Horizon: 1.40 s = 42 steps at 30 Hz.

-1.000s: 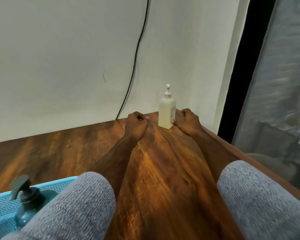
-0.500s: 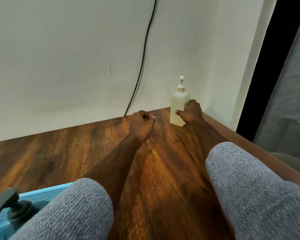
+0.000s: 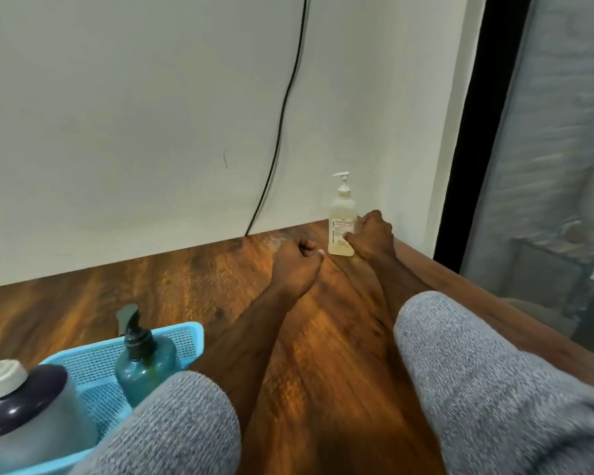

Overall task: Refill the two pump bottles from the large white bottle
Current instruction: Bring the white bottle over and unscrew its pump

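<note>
The right hand (image 3: 372,234) grips a clear pump bottle (image 3: 341,222) of pale liquid, upright near the wall. The left hand (image 3: 297,267) is a closed fist, holding nothing. The blue basket (image 3: 186,337) holds a teal pump bottle (image 3: 144,365) and a dark-topped pump bottle (image 3: 24,406).

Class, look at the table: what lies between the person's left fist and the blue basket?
In the head view, only bare wooden table lies between the left hand and the blue basket.
</note>
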Tool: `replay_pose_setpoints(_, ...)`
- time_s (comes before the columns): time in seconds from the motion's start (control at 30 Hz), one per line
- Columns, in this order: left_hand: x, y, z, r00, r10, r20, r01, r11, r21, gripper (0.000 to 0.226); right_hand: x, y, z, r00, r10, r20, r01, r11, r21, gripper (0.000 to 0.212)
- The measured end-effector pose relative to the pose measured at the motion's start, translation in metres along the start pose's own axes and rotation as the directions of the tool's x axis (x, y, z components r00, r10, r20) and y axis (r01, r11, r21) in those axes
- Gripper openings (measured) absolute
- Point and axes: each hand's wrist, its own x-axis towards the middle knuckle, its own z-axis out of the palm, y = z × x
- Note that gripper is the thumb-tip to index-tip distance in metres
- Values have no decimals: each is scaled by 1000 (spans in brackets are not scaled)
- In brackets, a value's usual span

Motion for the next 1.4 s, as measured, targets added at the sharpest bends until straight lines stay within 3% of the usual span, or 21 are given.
replay_pose_setpoints(0.17, 8, 9, -12, 1000, 7, -15, -7, 1000, 19, 14, -5, -5, -2, 1000, 9, -4, -9, 1000, 22, 54)
replay_pose_setpoints(0.57, 58, -29, 2, 1000, 4, -21, -3, 999, 44, 10, 37, 4, 77, 979, 152, -137, -146, 988, 55, 93)
replay_pose_setpoints(0.77, 56, -34, 6, 1000, -11, 8, 11, 1000, 16, 13, 64, 10, 82, 974, 212, -84, -191, 959, 208, 81)
replay_pose_setpoints(1.0, 13, -17, 6, 999, -44, 32, 45, 999, -24, 18, 24, 24, 49, 999, 35, -22, -29, 974, 226, 70)
replay_pose_setpoints(1.17, -55, -14, 0, 991, -75, 107, 79, 996, -36, 46, -50, 24, 12, 995, -76, 58, 58, 963, 264, 65)
replay_pose_setpoints(1.33, -115, -17, -22, 978, -35, 204, 28, 999, 41, 95, -138, 14, -17, 985, -95, 143, 52, 958, 283, 66)
replay_pose_setpoints(1.4, -135, -20, -35, 968, -14, 250, 12, 1000, 9, 100, -175, 8, -28, 983, -114, 141, 69, 955, 289, 65)
